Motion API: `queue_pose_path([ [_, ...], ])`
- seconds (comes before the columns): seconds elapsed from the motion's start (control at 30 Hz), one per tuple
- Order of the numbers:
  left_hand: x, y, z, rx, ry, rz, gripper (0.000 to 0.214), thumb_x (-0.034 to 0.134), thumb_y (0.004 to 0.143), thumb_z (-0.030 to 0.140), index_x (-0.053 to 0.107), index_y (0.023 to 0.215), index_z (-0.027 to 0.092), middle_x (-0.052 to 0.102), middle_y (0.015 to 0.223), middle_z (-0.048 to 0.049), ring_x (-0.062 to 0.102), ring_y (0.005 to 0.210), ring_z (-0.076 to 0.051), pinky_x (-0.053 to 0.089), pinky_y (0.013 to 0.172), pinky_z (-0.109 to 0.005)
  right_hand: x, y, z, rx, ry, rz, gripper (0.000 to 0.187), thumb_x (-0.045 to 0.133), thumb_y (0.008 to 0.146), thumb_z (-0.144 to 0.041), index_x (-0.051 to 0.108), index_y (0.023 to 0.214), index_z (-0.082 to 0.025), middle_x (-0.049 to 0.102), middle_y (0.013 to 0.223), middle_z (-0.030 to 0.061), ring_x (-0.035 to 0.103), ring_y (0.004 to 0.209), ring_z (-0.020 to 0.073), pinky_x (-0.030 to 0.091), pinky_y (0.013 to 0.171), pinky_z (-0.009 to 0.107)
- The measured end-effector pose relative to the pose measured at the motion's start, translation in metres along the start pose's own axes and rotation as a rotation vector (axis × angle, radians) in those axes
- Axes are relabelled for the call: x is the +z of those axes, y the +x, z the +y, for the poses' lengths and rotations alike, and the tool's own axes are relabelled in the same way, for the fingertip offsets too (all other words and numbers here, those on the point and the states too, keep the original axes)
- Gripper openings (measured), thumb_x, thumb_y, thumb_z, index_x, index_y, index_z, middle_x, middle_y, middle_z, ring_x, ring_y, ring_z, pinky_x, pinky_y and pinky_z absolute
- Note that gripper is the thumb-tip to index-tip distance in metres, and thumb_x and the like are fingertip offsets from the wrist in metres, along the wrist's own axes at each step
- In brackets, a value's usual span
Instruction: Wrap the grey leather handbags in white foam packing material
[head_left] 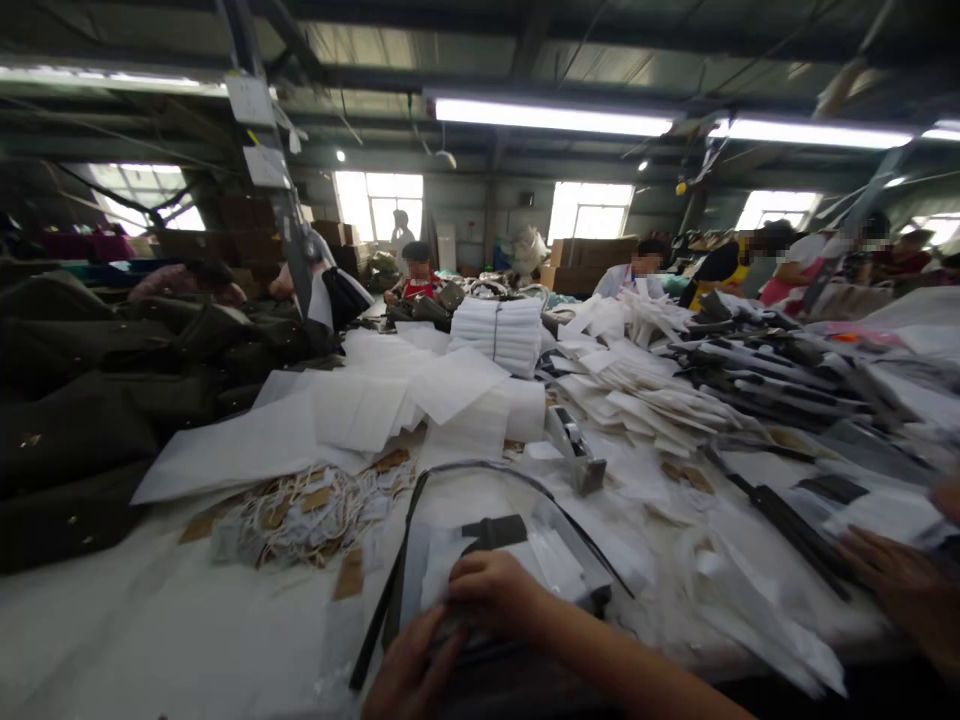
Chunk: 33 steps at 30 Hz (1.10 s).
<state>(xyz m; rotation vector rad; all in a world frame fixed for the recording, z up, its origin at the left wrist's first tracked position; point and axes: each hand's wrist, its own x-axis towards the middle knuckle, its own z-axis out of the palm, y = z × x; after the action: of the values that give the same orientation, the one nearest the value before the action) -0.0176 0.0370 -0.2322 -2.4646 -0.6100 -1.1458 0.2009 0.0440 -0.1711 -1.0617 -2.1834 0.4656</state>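
A flat bag lies on the table in front of me, with a dark rim, long dark straps and a see-through grey cover. White sheets and a dark strip show inside it. My right hand is over the bag's near part, fingers bent and closed on its covering. Below and left of it, my left hand is at the bag's near left corner. Its fingers are smeared by motion, and their grip is unclear. Part of the bag's near edge is hidden by my hands and right forearm.
Stringed tags lie in a tangle to the left. White foam sheets spread behind, near a tape dispenser. Dark bags pile up at far left. At right, another person's hand is beside packed items.
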Motion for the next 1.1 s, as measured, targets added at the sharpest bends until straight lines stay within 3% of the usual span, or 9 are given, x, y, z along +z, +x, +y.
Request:
queue_pose_path([
  [0.13,-0.008,0.001,0.013,-0.187,-0.081,-0.066,0.044,0.043,0.097,0.007,0.060,0.133,0.024,0.051,0.146,-0.0132,0.060,0.122,-0.023,0.056,0.095,-0.032,-0.011,-0.001,-0.010,-0.015,0.007,-0.014,0.018,0.054,0.084,-0.012,0.069,0.080,-0.020,0.067,0.082,0.0056,0.063,0.079,0.0185,0.049,0.072,0.025],
  [0.3,-0.006,0.004,0.013,-0.183,-0.151,0.002,0.038,0.053,0.095,0.010,0.060,0.131,0.022,0.039,0.155,-0.0133,0.056,0.127,-0.026,0.057,0.094,-0.037,-0.016,-0.008,-0.017,-0.109,-0.008,-0.074,0.025,0.046,0.084,-0.009,0.069,0.084,-0.020,0.068,0.083,0.0081,0.063,0.078,0.0201,0.049,0.073,0.028],
  [0.43,-0.007,0.005,0.010,-0.187,-0.214,-0.025,0.034,0.055,0.095,0.012,0.060,0.128,0.020,0.052,0.146,-0.0132,0.056,0.128,-0.024,0.056,0.097,-0.037,-0.033,-0.016,-0.033,-0.115,0.078,-0.187,0.037,0.045,0.084,-0.008,0.071,0.106,-0.023,0.071,0.099,0.0088,0.067,0.092,0.0213,0.051,0.083,0.029],
  [0.53,-0.008,0.004,0.011,-0.177,-0.210,-0.058,0.032,0.051,0.098,0.014,0.060,0.128,0.017,0.061,0.135,-0.0119,0.058,0.125,-0.023,0.055,0.099,-0.037,-0.052,-0.013,-0.044,-0.063,0.228,-0.265,0.036,0.049,0.084,-0.008,0.074,0.102,-0.027,0.072,0.102,0.0054,0.068,0.095,0.0195,0.052,0.085,0.027],
  [0.67,-0.008,0.003,0.012,-0.178,-0.179,-0.093,0.034,0.048,0.099,0.013,0.059,0.131,0.016,0.064,0.130,-0.0120,0.058,0.124,-0.022,0.054,0.102,-0.038,-0.065,0.015,-0.036,0.143,0.195,-0.039,0.028,0.049,0.091,-0.018,0.075,0.098,-0.024,0.073,0.106,0.0061,0.068,0.101,0.0210,0.052,0.093,0.031],
  [0.73,-0.008,0.004,0.012,-0.178,-0.167,-0.097,0.033,0.048,0.099,0.014,0.060,0.130,0.016,0.065,0.129,-0.0119,0.058,0.123,-0.022,0.054,0.102,-0.038,-0.061,0.035,-0.022,0.274,0.074,0.031,0.025,0.054,0.093,-0.024,0.073,0.108,-0.023,0.071,0.118,0.0068,0.064,0.112,0.0233,0.046,0.103,0.035],
  [0.77,-0.009,0.004,0.012,-0.177,-0.164,-0.097,0.033,0.047,0.099,0.013,0.061,0.129,0.017,0.065,0.129,-0.0118,0.058,0.123,-0.022,0.054,0.102,-0.038,-0.057,0.044,-0.015,0.324,0.013,-0.001,0.028,0.060,0.091,-0.028,0.071,0.116,-0.022,0.068,0.124,0.0078,0.061,0.118,0.0249,0.043,0.106,0.036],
  [0.9,-0.010,0.006,0.012,-0.182,-0.166,-0.105,0.032,0.045,0.100,0.013,0.062,0.127,0.017,0.064,0.131,-0.0116,0.059,0.122,-0.022,0.054,0.101,-0.038,-0.034,0.065,0.009,0.409,-0.128,-0.295,0.057,0.082,0.077,-0.041,0.066,0.127,-0.018,0.064,0.132,0.0132,0.057,0.124,0.0318,0.041,0.107,0.037],
  [1.1,-0.012,0.009,0.011,-0.201,-0.212,-0.045,0.024,0.048,0.099,0.014,0.065,0.117,0.016,0.055,0.142,-0.0133,0.056,0.126,-0.022,0.055,0.100,-0.037,-0.016,0.063,0.019,0.401,-0.181,-0.298,0.017,0.073,0.085,-0.030,0.077,0.101,-0.024,0.075,0.105,0.0056,0.068,0.102,0.0268,0.046,0.089,0.028],
])
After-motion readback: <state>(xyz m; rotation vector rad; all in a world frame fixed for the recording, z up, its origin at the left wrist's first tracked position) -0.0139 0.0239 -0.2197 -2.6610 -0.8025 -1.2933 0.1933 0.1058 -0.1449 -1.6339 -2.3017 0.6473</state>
